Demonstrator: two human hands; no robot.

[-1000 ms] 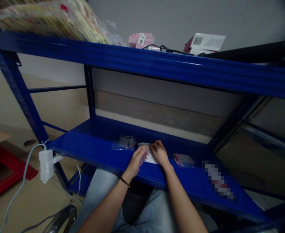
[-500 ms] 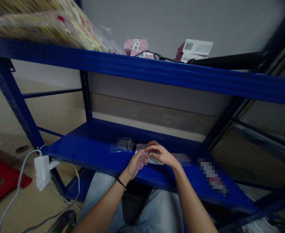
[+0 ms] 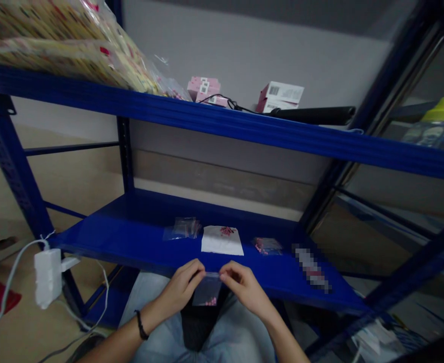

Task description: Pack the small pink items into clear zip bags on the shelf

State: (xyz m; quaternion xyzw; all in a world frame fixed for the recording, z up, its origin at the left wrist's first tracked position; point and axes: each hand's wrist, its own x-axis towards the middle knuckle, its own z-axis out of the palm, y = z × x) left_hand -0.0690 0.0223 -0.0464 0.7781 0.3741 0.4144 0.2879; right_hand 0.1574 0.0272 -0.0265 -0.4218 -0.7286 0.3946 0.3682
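Observation:
A small clear zip bag hangs in front of the shelf edge, with several pink beads in its bottom corner. My left hand pinches the bag's top left corner. At the top right corner, my right hand pinches it too. Beyond the hands lies a white sheet of paper with a cluster of pink and dark red beads near its top edge. Flat clear bags rest left of the paper. To its right is another bag with pink beads in it.
The blue shelf board carries these things, with a blurred-out item at its right. Above runs a blue beam, with pink boxes, a black rod and a large plastic sack on that level. A white power adapter hangs at the left.
Both hands have come back from the paper towards my lap and now stretch the small bag between them. The paper and its beads have come into full view.

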